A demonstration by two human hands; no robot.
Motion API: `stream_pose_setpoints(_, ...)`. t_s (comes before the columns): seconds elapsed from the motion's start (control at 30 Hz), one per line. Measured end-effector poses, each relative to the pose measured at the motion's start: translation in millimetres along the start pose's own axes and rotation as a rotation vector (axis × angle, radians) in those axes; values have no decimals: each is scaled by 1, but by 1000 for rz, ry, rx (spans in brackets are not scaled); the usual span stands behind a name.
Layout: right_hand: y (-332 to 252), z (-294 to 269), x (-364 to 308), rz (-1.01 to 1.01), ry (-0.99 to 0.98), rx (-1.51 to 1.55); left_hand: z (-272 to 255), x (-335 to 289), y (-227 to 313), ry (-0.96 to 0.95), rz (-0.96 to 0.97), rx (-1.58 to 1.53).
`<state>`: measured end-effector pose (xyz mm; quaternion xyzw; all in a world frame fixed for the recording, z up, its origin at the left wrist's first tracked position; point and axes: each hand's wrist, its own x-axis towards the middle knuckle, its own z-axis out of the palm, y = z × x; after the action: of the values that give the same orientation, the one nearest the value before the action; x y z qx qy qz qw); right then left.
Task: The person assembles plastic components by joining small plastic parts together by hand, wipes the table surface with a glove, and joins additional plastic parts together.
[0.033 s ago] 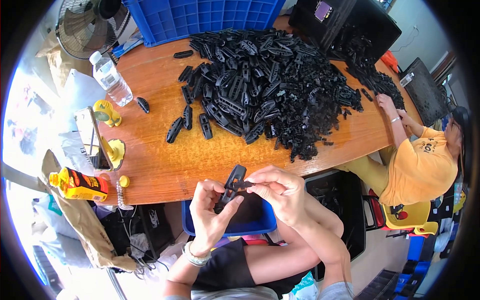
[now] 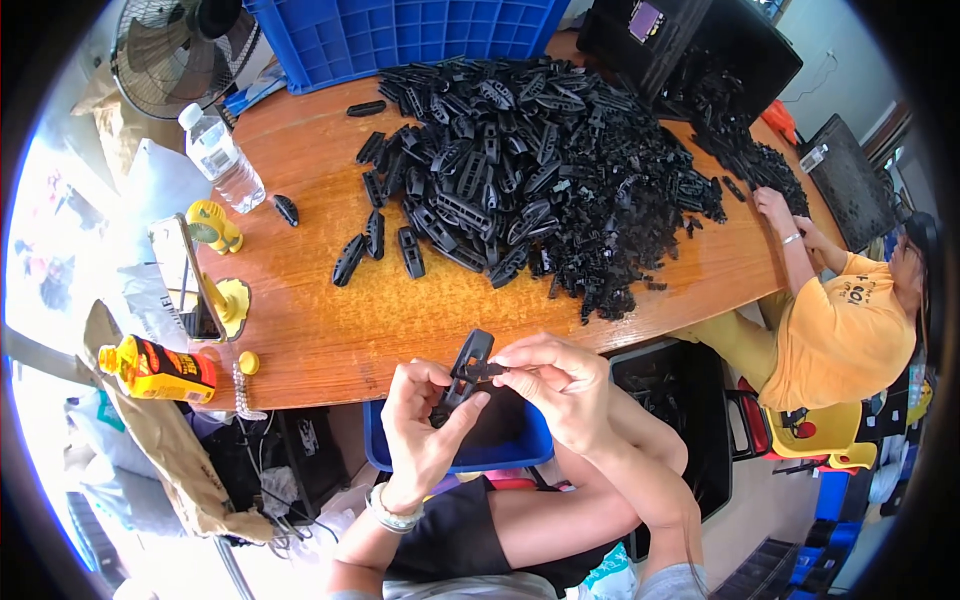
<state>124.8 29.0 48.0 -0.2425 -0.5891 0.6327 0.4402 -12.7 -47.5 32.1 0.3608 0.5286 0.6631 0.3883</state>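
Observation:
My left hand (image 2: 420, 428) grips a long black plastic housing (image 2: 472, 350) between thumb and fingers, tilted up over the near table edge. With thumb and fingertips pinched, my right hand (image 2: 562, 388) holds a small black plastic piece (image 2: 490, 371) against the housing's side. The fingers partly hide where the two parts meet. Beyond my hands, a large heap of black housings (image 2: 475, 180) lies on the wooden table (image 2: 300, 330). Smaller black pieces (image 2: 610, 240) are heaped along its right side. Below my hands is a blue bin (image 2: 500, 462) with dark contents.
A water bottle (image 2: 225, 165), a phone on a yellow stand (image 2: 232, 305) and a yellow-and-red bottle (image 2: 165, 370) stand on the left. A blue crate (image 2: 410, 45) is at the back. A co-worker in an orange shirt (image 2: 835, 335) handles black parts at the right. A black bin (image 2: 715, 470) stands by my knee.

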Motion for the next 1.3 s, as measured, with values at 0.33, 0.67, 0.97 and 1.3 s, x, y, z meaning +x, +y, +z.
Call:
stream_pose_setpoints(0.33, 1, 1, -11, 3, 49, -133, 4, 7, 14, -169, -275, -260)
stream_pose_setpoints(0.67, 5, 1, -10, -163, 108, -382, 0, 2, 10, -138, -269, -101)
stream_pose_setpoints(0.97, 5, -4, -12, 125, -50, -426, -10, 2, 7, -130, -166, 50)
stream_pose_setpoints(1.3, 20, -34, -5, 495, -295, -297, -59, 54, 4, -302, -34, 524)
